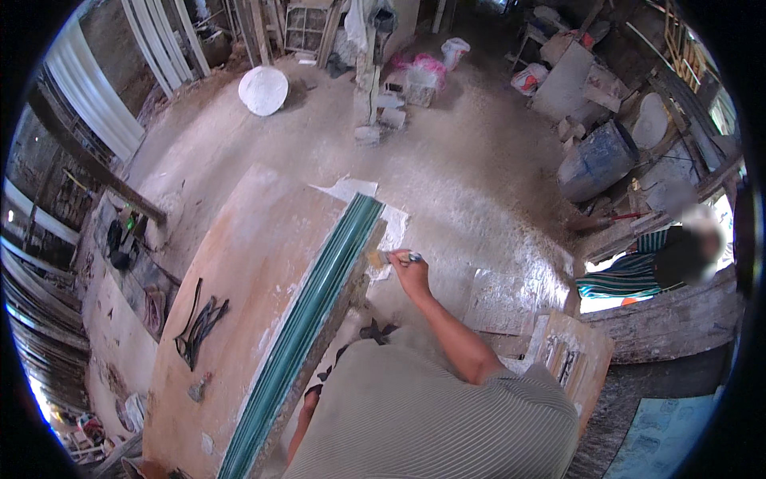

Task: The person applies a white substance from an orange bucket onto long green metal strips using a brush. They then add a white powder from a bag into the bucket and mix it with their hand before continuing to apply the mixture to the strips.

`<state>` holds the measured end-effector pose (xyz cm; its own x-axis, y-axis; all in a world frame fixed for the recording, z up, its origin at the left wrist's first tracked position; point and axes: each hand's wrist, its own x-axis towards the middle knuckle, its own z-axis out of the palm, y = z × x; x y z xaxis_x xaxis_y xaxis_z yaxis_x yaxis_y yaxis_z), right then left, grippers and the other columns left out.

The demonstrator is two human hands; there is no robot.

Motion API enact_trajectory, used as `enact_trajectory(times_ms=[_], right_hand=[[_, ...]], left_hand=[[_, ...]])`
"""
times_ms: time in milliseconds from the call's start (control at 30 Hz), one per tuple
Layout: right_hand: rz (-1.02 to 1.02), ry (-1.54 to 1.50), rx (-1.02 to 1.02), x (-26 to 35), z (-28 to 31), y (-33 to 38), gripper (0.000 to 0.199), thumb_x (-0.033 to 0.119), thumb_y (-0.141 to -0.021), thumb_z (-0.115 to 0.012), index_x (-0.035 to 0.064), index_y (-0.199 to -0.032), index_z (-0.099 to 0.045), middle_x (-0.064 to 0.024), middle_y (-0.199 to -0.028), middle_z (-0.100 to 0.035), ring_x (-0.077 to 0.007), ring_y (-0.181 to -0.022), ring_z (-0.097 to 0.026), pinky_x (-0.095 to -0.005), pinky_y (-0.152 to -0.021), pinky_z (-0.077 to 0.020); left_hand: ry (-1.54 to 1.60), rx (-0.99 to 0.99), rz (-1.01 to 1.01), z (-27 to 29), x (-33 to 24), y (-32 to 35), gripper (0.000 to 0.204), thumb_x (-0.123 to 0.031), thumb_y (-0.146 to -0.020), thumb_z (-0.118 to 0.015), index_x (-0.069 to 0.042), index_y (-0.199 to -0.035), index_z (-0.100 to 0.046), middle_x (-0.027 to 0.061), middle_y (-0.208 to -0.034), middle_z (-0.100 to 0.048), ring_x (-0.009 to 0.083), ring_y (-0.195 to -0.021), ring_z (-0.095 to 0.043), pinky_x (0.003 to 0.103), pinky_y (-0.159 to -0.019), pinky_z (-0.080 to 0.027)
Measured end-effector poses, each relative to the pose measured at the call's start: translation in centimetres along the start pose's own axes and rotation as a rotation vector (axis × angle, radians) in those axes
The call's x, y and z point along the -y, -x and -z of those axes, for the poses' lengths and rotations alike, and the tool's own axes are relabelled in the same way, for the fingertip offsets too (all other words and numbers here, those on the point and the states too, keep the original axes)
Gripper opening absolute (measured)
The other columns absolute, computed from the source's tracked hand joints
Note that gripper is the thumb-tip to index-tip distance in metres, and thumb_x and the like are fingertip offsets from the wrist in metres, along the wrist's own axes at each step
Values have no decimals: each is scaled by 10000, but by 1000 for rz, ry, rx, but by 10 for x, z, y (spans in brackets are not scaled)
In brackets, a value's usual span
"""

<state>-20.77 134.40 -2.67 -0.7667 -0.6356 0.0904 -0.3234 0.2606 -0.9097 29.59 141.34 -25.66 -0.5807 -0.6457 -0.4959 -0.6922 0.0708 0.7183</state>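
My right hand (411, 274) is closed around a paintbrush (383, 258) with pale bristles. Its bristles are at the right side of a long green ribbed moulding strip (307, 311), close to the far end. The strip lies along the right edge of a wooden tabletop (247, 263), running from the bottom of the view up to the middle. Low beside the strip, my left hand (312, 397) shows only in part next to my body; its fingers are hidden. Dark pieces (377, 330) that I cannot make out lie between my body and the strip.
Black straps (199, 327) and a small grey lump (199, 389) lie on the tabletop. A white round basin (263, 90) sits on the dusty floor beyond. At the right are a blue barrel (597, 162), a slotted wooden board (570, 351) and another person in striped clothing (622, 267).
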Motion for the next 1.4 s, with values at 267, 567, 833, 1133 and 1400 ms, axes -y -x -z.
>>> enact_trajectory(times_ms=[267, 567, 833, 1133, 1400], right_hand=[[420, 148, 213, 17, -73, -27, 145, 136, -845, -695, 124, -986, -728, -122, -935, -712, -250, -802, -703, -333, -677, -549], [397, 398, 61, -1, -69, -176, 96, 121, -813, -648, 100, -888, -703, -145, -851, -653, -351, -762, -639, -463, -726, -522], [440, 566, 245, 17, -115, -183, 127, 112, -813, -634, 47, -899, -701, -195, -966, -635, -356, -961, -615, -474, -831, -508], [608, 519, 555, 35, -157, -31, 117, 155, -836, -608, 62, -848, -678, -203, -835, -628, -383, -834, -631, -492, -755, -503], [140, -32, 713, 42, -155, 12, 230, 251, -789, -711, 72, -931, -739, -143, -850, -720, -284, -791, -706, -382, -725, -549]], left_hand=[[-153, -146, 71, -12, -4, 15, 326, -211, -907, -537, -81, -1168, -684, 137, -1166, -686, 302, -1072, -645, 420, -917, -503], [799, -487, 294, -41, -1, 50, 370, -180, -926, -570, 58, -1196, -656, 168, -1168, -685, 264, -1050, -650, 359, -944, -489], [606, -399, 745, -49, -32, 78, 366, -171, -935, -556, 54, -1210, -640, 157, -1183, -671, 268, -1041, -650, 366, -907, -509], [791, -444, 705, -59, -32, 47, 362, -171, -936, -552, 50, -1211, -636, 153, -1177, -670, 267, -1035, -651, 367, -893, -514], [891, -480, 633, -53, -27, 38, 360, -170, -938, -550, 47, -1212, -633, 150, -1172, -669, 266, -1030, -651, 367, -880, -519]])
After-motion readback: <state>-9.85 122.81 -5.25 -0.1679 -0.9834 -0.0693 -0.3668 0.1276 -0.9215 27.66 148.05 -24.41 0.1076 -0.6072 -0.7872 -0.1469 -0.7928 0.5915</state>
